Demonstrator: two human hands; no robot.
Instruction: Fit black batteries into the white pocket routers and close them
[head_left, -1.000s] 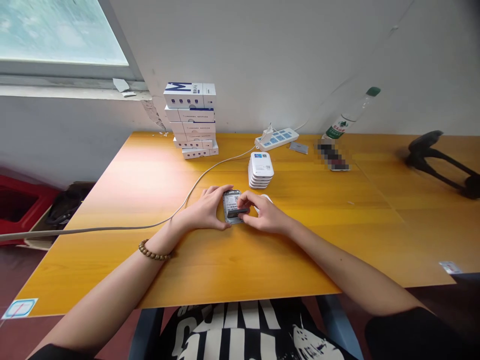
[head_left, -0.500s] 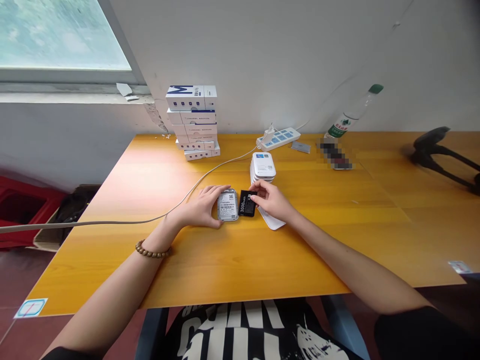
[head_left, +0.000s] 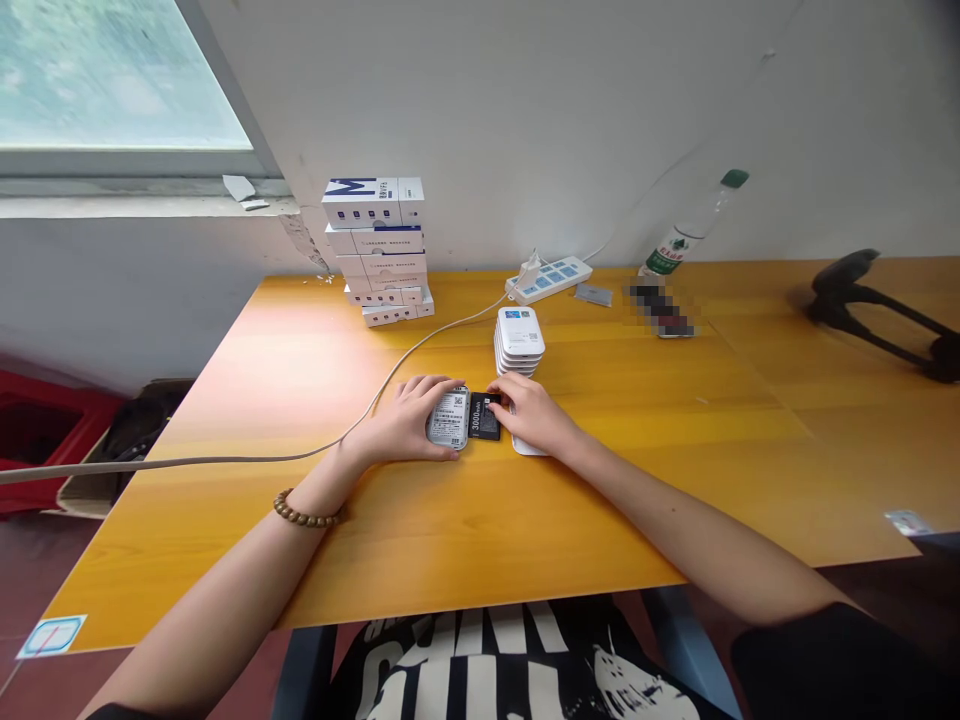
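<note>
My left hand (head_left: 411,420) grips a small white device body (head_left: 449,418) by its top and bottom edges; its labelled inner side faces up. Right beside it is a black battery (head_left: 484,416) marked 3000mAh, with the fingers of my right hand (head_left: 536,412) closed on its right part. The battery's left edge lies against the device's right edge or very close to it. Under my right hand lies a white cover (head_left: 526,446), mostly hidden. Just behind that hand stands a stack of white devices (head_left: 519,340) with rounded corners.
White boxes (head_left: 379,240) are stacked at the back left. A power strip (head_left: 551,280) with a plug, a grey card (head_left: 593,295), a bottle (head_left: 667,250) and a blurred-out item (head_left: 660,308) sit along the wall. A cable (head_left: 300,455) crosses the table at left, passing over my left wrist.
The battery has come closer to the device, tilting less, and my right hand now covers more of the cover. The whole view has shifted slightly.
</note>
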